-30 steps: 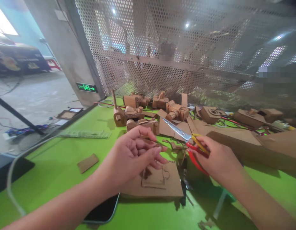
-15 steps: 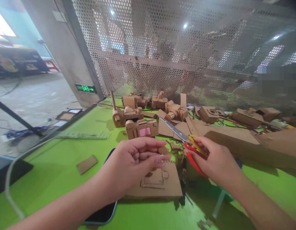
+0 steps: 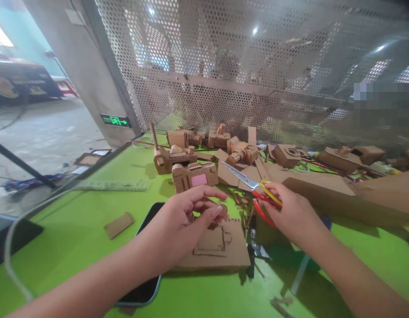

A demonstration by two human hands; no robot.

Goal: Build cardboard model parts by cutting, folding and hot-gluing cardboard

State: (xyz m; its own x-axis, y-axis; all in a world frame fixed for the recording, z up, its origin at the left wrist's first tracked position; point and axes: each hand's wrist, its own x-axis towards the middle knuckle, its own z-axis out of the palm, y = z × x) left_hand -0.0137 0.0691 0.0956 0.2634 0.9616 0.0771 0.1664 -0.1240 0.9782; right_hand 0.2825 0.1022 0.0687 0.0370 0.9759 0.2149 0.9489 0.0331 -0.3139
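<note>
Between the thumb and fingers of my left hand [image 3: 191,221] is a small round cardboard piece [image 3: 221,211]. The hand hangs over a flat cardboard block [image 3: 237,247] that has an outlined shape on its top. My right hand [image 3: 290,207] grips scissors [image 3: 267,201] by their red and yellow handles. Their blades point up and left, toward a cardboard camera model [image 3: 195,176] with a pink panel. A dark phone [image 3: 144,291] lies partly under my left forearm.
Several cardboard camera models, one a boxy one [image 3: 287,155], line the back beside a perforated metal screen [image 3: 204,79]. Large cardboard sheets [image 3: 323,190] lie right. A clear ruler [image 3: 114,185] and cardboard scrap [image 3: 118,225] are on the left of the green table [image 3: 78,247].
The thumb and fingers of my left hand have shifted around the small round piece. My right hand has moved slightly left and up with the scissors. The view has shifted a little.
</note>
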